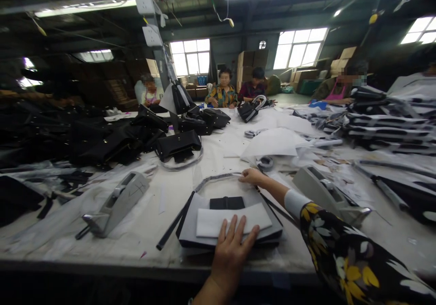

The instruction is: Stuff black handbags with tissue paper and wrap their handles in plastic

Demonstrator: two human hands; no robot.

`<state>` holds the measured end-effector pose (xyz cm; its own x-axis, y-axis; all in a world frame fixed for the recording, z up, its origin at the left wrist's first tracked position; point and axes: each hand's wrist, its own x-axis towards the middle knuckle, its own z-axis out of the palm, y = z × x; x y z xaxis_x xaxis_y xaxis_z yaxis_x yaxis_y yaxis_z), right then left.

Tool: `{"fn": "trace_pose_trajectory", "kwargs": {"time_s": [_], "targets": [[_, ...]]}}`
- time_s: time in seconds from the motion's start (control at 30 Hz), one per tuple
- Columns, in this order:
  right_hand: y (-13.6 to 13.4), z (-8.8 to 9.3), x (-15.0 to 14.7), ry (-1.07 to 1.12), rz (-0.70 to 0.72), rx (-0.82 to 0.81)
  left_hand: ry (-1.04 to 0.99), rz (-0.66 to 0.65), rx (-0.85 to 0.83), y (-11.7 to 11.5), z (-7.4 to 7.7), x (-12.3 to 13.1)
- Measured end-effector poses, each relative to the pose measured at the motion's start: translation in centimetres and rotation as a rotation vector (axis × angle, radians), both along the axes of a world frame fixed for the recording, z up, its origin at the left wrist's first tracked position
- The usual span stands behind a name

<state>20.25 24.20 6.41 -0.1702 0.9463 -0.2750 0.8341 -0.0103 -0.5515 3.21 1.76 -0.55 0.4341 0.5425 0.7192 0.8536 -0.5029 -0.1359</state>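
As the bag (226,204) lies long side across, the left hand (234,241), nearer, rests flat on its pad (209,223); the right hand (252,176) pinches the strap (218,177) behind the bag.

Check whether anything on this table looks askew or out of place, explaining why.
A small pinkish scrap lies loose near the front edge of the table, like stray litter. The bag under the left hand shows no obvious damage.
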Motion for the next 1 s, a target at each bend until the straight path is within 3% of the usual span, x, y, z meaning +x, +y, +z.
{"fn": "trace_pose_trajectory", "kwargs": {"time_s": [0.23,0.47,0.57,0.87,1.0], "targets": [[-3.1,2.1,1.9,0.469,0.046,0.237,-0.047,0.01,0.001,0.3,-0.7,0.4],[-6.6,3.0,3.0,0.594,0.116,0.386,-0.001,-0.013,-0.062,0.1,0.4,0.0],[-5.1,3.0,2.9,0.584,0.117,0.412,0.021,-0.014,-0.08,-0.2,1.0,-0.1],[4.3,2.9,0.4,0.551,0.11,0.389,-0.005,-0.01,-0.023,-0.2,0.8,0.1],[6.1,4.4,-0.3,0.564,0.09,0.424,0.005,0.007,-0.051,-0.1,0.6,0.1]]}}
